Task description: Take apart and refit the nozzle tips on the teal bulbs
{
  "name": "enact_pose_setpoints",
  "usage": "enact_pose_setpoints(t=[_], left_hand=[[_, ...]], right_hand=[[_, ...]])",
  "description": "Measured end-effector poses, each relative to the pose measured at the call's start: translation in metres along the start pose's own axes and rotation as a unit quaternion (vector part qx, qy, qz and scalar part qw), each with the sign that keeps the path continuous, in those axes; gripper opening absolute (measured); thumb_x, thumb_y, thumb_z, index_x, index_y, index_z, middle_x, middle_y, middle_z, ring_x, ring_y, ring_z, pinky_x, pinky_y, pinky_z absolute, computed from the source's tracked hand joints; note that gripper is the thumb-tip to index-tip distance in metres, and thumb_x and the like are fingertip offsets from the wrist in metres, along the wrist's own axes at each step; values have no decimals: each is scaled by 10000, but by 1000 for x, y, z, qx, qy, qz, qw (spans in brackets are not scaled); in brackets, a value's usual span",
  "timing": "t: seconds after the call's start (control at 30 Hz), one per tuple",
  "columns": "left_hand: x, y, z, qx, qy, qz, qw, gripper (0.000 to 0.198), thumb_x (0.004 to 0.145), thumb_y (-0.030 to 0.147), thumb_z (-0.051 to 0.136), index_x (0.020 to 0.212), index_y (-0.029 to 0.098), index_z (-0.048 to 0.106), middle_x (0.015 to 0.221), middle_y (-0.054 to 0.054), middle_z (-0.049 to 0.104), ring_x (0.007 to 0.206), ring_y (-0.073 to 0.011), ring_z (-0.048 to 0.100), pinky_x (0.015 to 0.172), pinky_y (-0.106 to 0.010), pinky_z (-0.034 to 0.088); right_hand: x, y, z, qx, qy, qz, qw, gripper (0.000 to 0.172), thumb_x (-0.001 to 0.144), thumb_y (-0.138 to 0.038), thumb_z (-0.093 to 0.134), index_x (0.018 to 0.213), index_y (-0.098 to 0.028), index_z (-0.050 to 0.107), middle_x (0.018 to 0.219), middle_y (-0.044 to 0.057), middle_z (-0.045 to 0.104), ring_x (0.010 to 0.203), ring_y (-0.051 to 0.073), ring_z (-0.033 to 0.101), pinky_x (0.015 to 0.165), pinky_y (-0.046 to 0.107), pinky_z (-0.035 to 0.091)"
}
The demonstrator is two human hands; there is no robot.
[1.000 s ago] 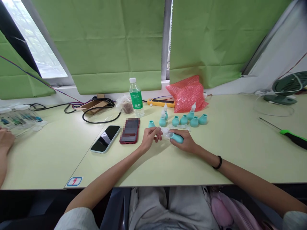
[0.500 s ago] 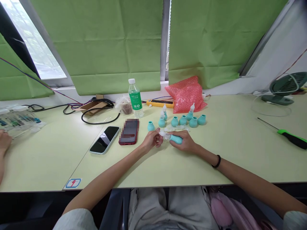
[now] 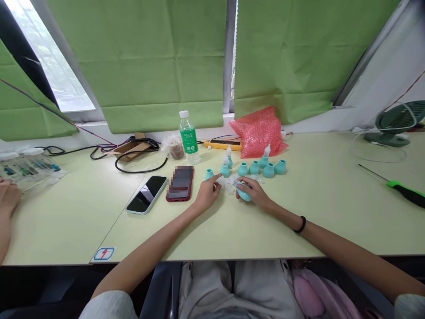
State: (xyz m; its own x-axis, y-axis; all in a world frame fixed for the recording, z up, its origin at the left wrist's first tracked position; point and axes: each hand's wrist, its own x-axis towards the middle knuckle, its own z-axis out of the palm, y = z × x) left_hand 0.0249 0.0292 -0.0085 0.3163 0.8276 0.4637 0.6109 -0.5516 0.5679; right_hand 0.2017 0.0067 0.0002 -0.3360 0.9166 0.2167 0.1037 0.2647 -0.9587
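Note:
My right hand (image 3: 255, 191) is closed around a turquoise rubber bulb (image 3: 245, 195), tilted on its side just above the table. Beside it my left hand (image 3: 207, 193) is open, its index finger stretched toward the small translucent white plastic pieces (image 3: 229, 188) on the table, and nothing shows in its fingers. Behind my hands stand several turquoise bulbs (image 3: 254, 167) without tips. A few others carry pointed white nozzles, such as the bulb with a nozzle (image 3: 225, 170) in front of my left fingertips.
Two phones (image 3: 146, 195) lie to the left, below a water bottle (image 3: 190, 144) and black cables (image 3: 139, 170). A red bubble-wrap bag (image 3: 260, 135) lies at the back. At right are a screwdriver (image 3: 407, 192) and a green fan (image 3: 392, 124). Another person's hand (image 3: 8, 195) is at far left.
My left hand has let go of the white piece at the bulb's end and moved slightly left. The bulb in my right hand has turned, its narrow end now pointing up and left.

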Motion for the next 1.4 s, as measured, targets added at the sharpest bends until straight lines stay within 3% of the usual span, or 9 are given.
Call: enact_pose_setpoints(t=[0.2, 0.37, 0.57, 0.83, 0.93, 1.03, 1.13, 1.4], left_hand=[[0, 4, -1, -38, 29, -13, 999, 398, 699, 176, 450, 1097, 156, 445, 754, -25, 583, 557, -80, 503, 530, -193, 423], [-5, 18, -6, -102, 61, -14, 993, 213, 686, 263, 492, 844, 144, 573, 731, -34, 595, 573, -87, 516, 497, -186, 441], [-7, 23, -4, -225, 32, -54, 972, 263, 623, 338, 569, 771, 125, 615, 727, -54, 611, 605, -114, 540, 535, -220, 470], [-2, 21, -8, -345, -10, -123, 931, 239, 593, 315, 606, 651, 85, 636, 559, -47, 599, 459, -95, 515, 471, -219, 457], [-3, 20, -7, -298, -7, -91, 950, 239, 637, 320, 567, 683, 97, 637, 593, -56, 613, 476, -101, 528, 469, -217, 459], [-7, 20, -4, -175, 37, -7, 984, 223, 688, 306, 513, 736, 127, 637, 631, -51, 623, 507, -99, 535, 499, -215, 466], [-10, 20, -1, -83, 80, 56, 992, 220, 731, 275, 456, 770, 146, 630, 660, -44, 630, 537, -94, 542, 531, -212, 472], [-12, 25, -1, -96, 135, 70, 984, 187, 713, 267, 483, 740, 155, 630, 693, -48, 627, 591, -107, 556, 520, -213, 476]], right_hand=[[5, 5, 2, 64, -19, 32, 997, 219, 738, -375, 443, 799, -165, 433, 564, 3, 552, 412, 92, 471, 399, 206, 381], [4, 4, 3, 87, -51, 46, 994, 207, 748, -366, 432, 808, -168, 422, 595, 6, 553, 427, 97, 488, 430, 222, 394], [2, 1, 6, 76, -72, 29, 994, 220, 750, -374, 434, 831, -170, 429, 619, 6, 547, 457, 96, 494, 452, 224, 401], [0, 1, 5, 66, -94, 30, 993, 224, 750, -374, 439, 844, -171, 432, 647, 21, 558, 490, 103, 503, 456, 224, 404], [0, 1, 5, 67, -84, 28, 994, 216, 747, -373, 444, 825, -172, 423, 626, 15, 561, 473, 102, 500, 450, 224, 401], [-1, 0, 8, 71, -71, 24, 995, 209, 740, -366, 456, 809, -175, 411, 608, 8, 565, 455, 101, 499, 449, 225, 400], [-2, 0, 11, 84, -61, 31, 994, 211, 737, -372, 455, 805, -180, 402, 589, 1, 568, 431, 102, 497, 441, 229, 402], [-3, -2, 16, 97, -24, 45, 994, 255, 717, -422, 455, 785, -182, 400, 605, 7, 582, 428, 109, 513, 437, 232, 408]])
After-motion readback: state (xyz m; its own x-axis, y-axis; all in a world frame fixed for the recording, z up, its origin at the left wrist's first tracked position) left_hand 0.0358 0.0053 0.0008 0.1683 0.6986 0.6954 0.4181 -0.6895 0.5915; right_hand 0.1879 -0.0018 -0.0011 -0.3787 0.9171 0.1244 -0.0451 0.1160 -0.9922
